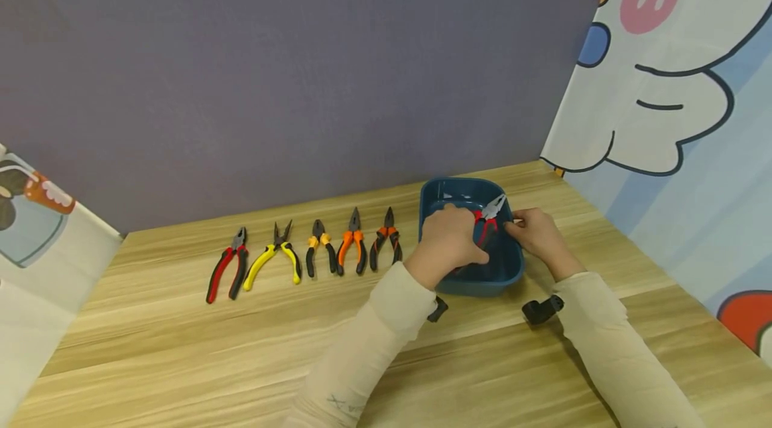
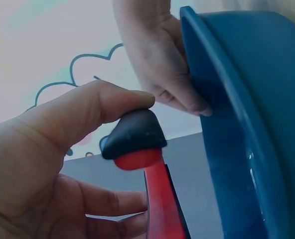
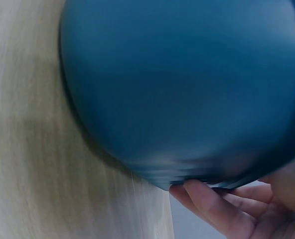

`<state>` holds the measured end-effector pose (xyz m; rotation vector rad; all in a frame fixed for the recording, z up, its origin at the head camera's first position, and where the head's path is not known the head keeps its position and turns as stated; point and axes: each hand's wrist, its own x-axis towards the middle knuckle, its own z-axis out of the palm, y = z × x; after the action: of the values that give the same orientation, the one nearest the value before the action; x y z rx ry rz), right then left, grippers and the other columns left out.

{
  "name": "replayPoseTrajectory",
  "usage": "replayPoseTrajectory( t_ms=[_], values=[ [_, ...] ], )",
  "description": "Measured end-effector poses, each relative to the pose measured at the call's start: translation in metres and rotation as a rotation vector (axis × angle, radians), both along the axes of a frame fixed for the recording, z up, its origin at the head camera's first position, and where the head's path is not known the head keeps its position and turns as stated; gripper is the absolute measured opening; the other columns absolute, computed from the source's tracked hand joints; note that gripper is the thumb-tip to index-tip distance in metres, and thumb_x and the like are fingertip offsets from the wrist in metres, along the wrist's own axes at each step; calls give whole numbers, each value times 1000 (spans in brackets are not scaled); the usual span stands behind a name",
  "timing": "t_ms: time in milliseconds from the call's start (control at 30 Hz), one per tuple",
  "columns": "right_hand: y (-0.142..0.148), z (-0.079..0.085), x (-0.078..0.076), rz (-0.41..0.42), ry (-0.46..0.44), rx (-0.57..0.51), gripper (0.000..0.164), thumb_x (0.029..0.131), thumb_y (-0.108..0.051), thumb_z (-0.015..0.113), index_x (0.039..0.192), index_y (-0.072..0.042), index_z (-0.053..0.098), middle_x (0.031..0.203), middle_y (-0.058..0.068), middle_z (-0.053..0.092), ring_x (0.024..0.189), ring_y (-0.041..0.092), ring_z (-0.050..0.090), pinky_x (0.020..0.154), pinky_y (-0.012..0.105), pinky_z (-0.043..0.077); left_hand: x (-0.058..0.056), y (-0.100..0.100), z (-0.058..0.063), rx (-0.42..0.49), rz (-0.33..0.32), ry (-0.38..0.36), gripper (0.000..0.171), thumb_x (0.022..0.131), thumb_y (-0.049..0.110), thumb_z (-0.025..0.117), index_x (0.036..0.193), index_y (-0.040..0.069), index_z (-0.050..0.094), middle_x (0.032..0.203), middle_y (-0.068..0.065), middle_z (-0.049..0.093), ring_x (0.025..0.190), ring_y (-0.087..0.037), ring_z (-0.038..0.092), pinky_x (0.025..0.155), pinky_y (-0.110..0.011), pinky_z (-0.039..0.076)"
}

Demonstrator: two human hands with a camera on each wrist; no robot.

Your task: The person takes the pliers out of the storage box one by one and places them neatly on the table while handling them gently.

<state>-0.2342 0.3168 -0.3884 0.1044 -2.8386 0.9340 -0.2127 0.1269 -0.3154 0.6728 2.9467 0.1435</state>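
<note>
My left hand [image 1: 449,240] grips a pair of pliers with red-and-black handles [image 1: 489,227] over the blue plastic bin [image 1: 517,260]. The silver jaws of these pliers point up and to the right, near the bin's far right corner. In the left wrist view, the thumb presses on the black end of a red handle [image 2: 162,199], and the other fingers curl behind it. My right hand [image 1: 539,237] holds the bin's right wall at the rim. Its fingers [image 3: 212,204] lie against the bin's outer side in the right wrist view.
Left of the bin, several pliers lie in a row on the wooden table [image 1: 229,361]: red-black [image 1: 228,267], yellow [image 1: 265,260], yellow-black [image 1: 319,247], orange-black [image 1: 352,244] and black with orange-red accents [image 1: 386,240]. A grey panel [image 1: 271,80] stands behind the table.
</note>
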Motion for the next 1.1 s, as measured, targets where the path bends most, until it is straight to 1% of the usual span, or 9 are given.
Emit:
replayPoseTrajectory(
  t_ms=[100, 233, 333, 467, 567, 633, 767, 933, 1100],
  values=[
    [0, -1, 0, 0, 4, -1, 34, 89, -9, 54, 110, 17, 60, 94, 29, 66, 84, 37, 67, 72, 45, 52, 1, -5, 1, 9, -13, 7, 39, 71, 55, 75, 86, 20, 66, 124, -7, 57, 84, -20, 59, 63, -32, 50],
    [0, -1, 0, 4, 12, 2, 34, 89, -10, 54, 110, 17, 59, 97, 31, 65, 89, 41, 65, 76, 48, 51, 2, -13, 4, 9, -24, 2, 39, 72, 54, 75, 86, 19, 65, 129, -8, 55, 93, -21, 60, 70, -31, 51],
    [-1, -1, 0, 3, 11, 4, 36, 89, -10, 54, 111, 18, 58, 99, 32, 64, 92, 42, 64, 78, 50, 51, 4, -20, 6, 15, -28, -14, 39, 73, 52, 75, 85, 17, 65, 129, -9, 55, 91, -21, 60, 67, -29, 50],
    [-1, -2, 1, -2, 15, 5, 37, 89, -9, 55, 112, 19, 57, 100, 32, 64, 94, 43, 64, 80, 50, 50, 6, -30, 5, 53, -39, -34, 37, 73, 49, 77, 78, 15, 62, 119, -8, 59, 81, -19, 57, 59, -27, 47],
    [-1, -2, 1, -1, 34, 17, 35, 89, -9, 55, 111, 19, 58, 98, 32, 64, 92, 43, 64, 80, 51, 49, 8, -39, 4, 98, -41, -40, 37, 73, 47, 78, 79, 14, 60, 108, -6, 61, 77, -17, 55, 55, -27, 45],
    [-1, -2, 1, 0, 43, 23, 35, 89, -9, 55, 110, 18, 59, 98, 31, 64, 92, 43, 64, 80, 51, 49, 11, -45, 3, 122, -34, -38, 38, 72, 45, 79, 81, 14, 60, 107, -5, 61, 75, -17, 55, 52, -27, 44],
    [-2, 0, 1, 3, 39, 23, 36, 89, -10, 55, 110, 19, 58, 98, 32, 64, 91, 43, 64, 79, 51, 50, 14, -55, 4, 153, -24, -23, 39, 72, 43, 80, 83, 13, 58, 97, -4, 60, 71, -16, 55, 50, -26, 42],
    [-2, 2, 2, 4, 21, 6, 37, 90, -10, 54, 112, 20, 57, 101, 33, 63, 93, 44, 63, 79, 50, 50, 16, -65, 5, 170, -16, -12, 39, 71, 42, 80, 77, 11, 57, 78, -2, 53, 61, -16, 48, 48, -26, 38],
    [-2, 2, 3, 3, 10, 8, 38, 90, -10, 53, 113, 20, 56, 101, 33, 63, 94, 44, 63, 79, 50, 50, 15, -74, 6, 171, -6, -12, 39, 72, 41, 80, 70, 11, 55, 77, -1, 51, 65, -17, 47, 52, -26, 37]
  ],
)
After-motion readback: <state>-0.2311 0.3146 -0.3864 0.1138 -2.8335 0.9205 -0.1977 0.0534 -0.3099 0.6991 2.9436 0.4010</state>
